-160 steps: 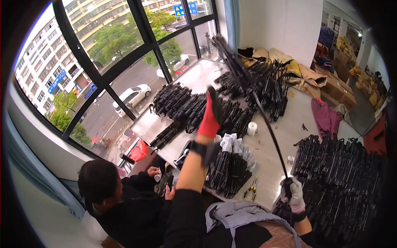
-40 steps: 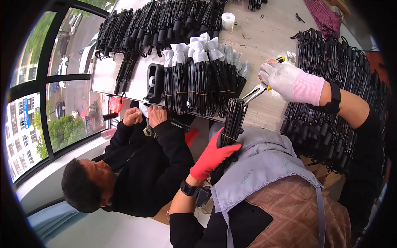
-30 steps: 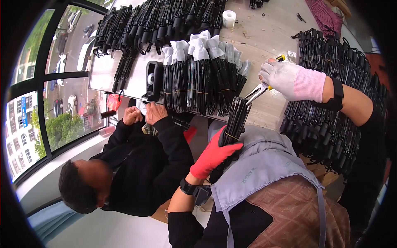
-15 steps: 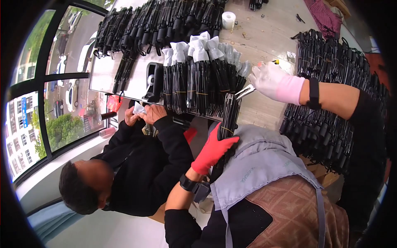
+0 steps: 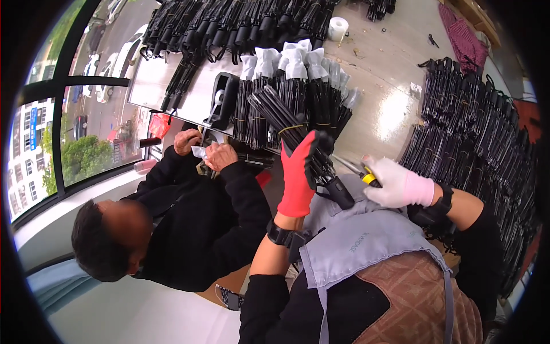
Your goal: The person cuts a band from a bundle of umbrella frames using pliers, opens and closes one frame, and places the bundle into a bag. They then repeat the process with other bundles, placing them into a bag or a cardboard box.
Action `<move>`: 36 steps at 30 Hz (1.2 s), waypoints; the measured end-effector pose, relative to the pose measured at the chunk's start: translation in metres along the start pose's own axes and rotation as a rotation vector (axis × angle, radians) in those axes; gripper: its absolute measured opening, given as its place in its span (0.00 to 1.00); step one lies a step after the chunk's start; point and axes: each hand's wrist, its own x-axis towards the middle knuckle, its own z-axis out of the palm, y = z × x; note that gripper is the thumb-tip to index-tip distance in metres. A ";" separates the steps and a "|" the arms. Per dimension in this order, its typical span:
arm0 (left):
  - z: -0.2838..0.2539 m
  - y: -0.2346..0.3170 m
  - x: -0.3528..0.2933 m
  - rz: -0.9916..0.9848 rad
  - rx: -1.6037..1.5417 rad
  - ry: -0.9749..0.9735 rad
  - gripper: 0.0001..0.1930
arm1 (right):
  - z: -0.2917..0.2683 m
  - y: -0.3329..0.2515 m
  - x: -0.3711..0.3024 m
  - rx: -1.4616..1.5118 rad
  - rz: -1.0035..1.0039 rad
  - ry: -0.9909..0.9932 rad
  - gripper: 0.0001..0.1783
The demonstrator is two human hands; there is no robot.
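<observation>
Wearing a red glove, my left hand (image 5: 299, 175) is closed around a bundle of black folded umbrella frames (image 5: 276, 113) with a yellow band about it. The bundle lies aslant, its thin ends up to the left and a black handle (image 5: 339, 194) at its lower right. My right hand (image 5: 395, 184), in a white and pink glove, grips pliers (image 5: 369, 178) with yellow and black handles. Their metal jaws point left, close to the bundle's lower part; whether they touch it I cannot tell. Behind the bundle, banded umbrella frames stand upright under white wrappings (image 5: 296, 64).
More black umbrella frames lie heaped at the back (image 5: 240, 28) and right (image 5: 470, 132) of the table. A white roll (image 5: 338, 28) and a black tape dispenser (image 5: 222, 100) are on the table. To my left, a co-worker's hands (image 5: 220, 156) hold a white piece.
My left hand has lifted the bundle and tipped its top leftward, bringing its lower end into sight. My right hand has drawn the pliers down towards me, from the bundle's top to its lower end.
</observation>
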 end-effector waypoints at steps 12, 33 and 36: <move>0.011 -0.008 -0.009 0.064 0.093 0.006 0.20 | 0.015 -0.021 -0.004 -0.034 0.152 -0.076 0.27; -0.025 -0.002 0.011 0.062 -0.073 0.065 0.21 | 0.014 0.020 0.044 0.276 0.051 -0.204 0.17; -0.042 0.020 0.019 0.024 -0.176 0.128 0.19 | 0.030 0.095 0.048 0.849 0.636 0.099 0.15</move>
